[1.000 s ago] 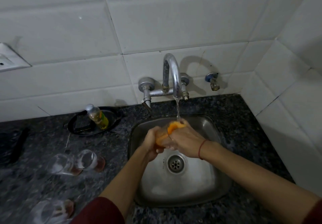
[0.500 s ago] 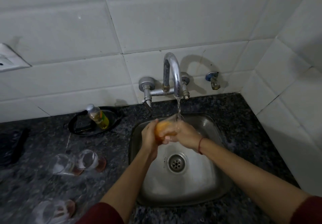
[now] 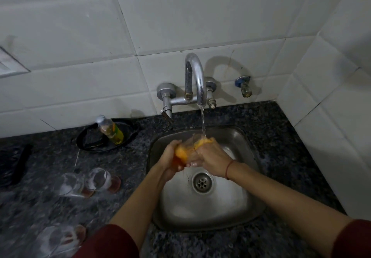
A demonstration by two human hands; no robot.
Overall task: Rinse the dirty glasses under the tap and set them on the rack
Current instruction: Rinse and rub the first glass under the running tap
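Here, with the left hand point(image 3: 169, 155) curled round the glass point(image 3: 190, 142) and the right hand point(image 3: 214, 157) pinching the orange sponge point(image 3: 203, 142) at its rim, hold the mouth directly under the stream point(image 3: 203, 121) that falls onto both grips and turn it slowly for full coverage.

four of one kind, two of another, the rest single
one glass point(image 3: 190, 146) between one left hand point(image 3: 170, 157) and one right hand point(image 3: 213, 157), two glasses point(image 3: 69, 184) point(image 3: 100, 179) lying side by side on the desk point(image 3: 281, 147), one blurred glass point(image 3: 58, 239) at its near left edge: four in all. one orange sponge point(image 3: 181, 154), one tap point(image 3: 195, 73), one small valve point(image 3: 244, 86), one sink point(image 3: 251, 197) with one drain point(image 3: 202, 182), one bottle point(image 3: 111, 129), one black dish point(image 3: 88, 143).
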